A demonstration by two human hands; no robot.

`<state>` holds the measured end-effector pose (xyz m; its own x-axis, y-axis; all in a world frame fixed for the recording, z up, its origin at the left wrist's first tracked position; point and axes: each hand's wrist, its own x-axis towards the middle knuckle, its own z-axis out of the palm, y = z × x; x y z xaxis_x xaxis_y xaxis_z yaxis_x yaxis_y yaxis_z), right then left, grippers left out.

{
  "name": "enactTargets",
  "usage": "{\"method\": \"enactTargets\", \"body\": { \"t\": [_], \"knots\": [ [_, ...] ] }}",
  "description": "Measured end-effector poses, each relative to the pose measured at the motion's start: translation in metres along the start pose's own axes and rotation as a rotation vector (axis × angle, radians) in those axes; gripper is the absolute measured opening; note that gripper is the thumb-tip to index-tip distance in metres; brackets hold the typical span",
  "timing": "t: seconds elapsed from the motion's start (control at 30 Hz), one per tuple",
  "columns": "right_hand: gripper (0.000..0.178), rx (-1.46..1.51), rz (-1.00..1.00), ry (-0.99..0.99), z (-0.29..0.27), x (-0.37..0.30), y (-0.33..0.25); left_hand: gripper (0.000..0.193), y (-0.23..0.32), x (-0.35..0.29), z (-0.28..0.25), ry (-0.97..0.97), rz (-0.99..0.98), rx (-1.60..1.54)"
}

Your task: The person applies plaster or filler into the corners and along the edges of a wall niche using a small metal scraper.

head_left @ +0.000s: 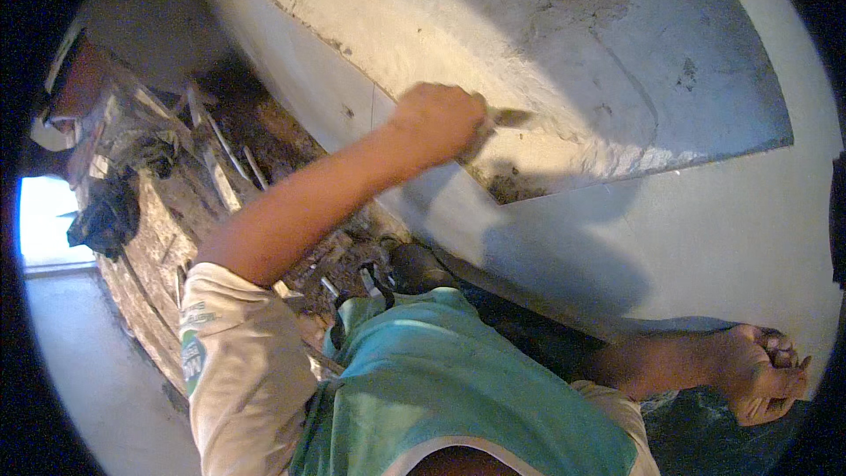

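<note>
My left hand is closed round the handle of a putty knife, a small tool with a short flat blade. The blade lies against the rough, unfinished patch of the wall, close to its lower corner; motion blurs the hand a little. At the far right, my right hand rests near the smooth wall panel, its fingers curled in and nothing visible in them. A strip of bright light crosses the patch, and my arm's shadow falls on the panel below it.
Pale smooth wall panels border the patch. On the left are wooden planks, a dark crumpled plastic bag and scattered debris. A bright opening shows at the far left. Dark cloth or sheeting lies beneath my right hand.
</note>
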<state>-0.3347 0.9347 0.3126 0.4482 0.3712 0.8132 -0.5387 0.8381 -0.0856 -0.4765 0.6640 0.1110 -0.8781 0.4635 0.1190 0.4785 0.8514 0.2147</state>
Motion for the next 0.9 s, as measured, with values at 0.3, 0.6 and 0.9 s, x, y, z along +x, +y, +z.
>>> {"method": "enactTargets", "body": {
  "t": [0.3, 0.6, 0.9],
  "knots": [
    [0.022, -0.035, -0.034, 0.060, 0.014, -0.008, -0.006, 0.018, -0.020, -0.028, -0.023, 0.128, -0.123, -0.070],
    [0.019, -0.121, -0.120, 0.007, 0.018, -0.012, -0.011, 0.011, 0.050, -0.032, 0.011, 0.172, 0.054, -0.414],
    [0.025, -0.220, -0.253, -0.114, 0.013, -0.013, -0.009, 0.012, -0.027, -0.029, 0.004, 0.724, 0.085, -0.074]
  ]
}}
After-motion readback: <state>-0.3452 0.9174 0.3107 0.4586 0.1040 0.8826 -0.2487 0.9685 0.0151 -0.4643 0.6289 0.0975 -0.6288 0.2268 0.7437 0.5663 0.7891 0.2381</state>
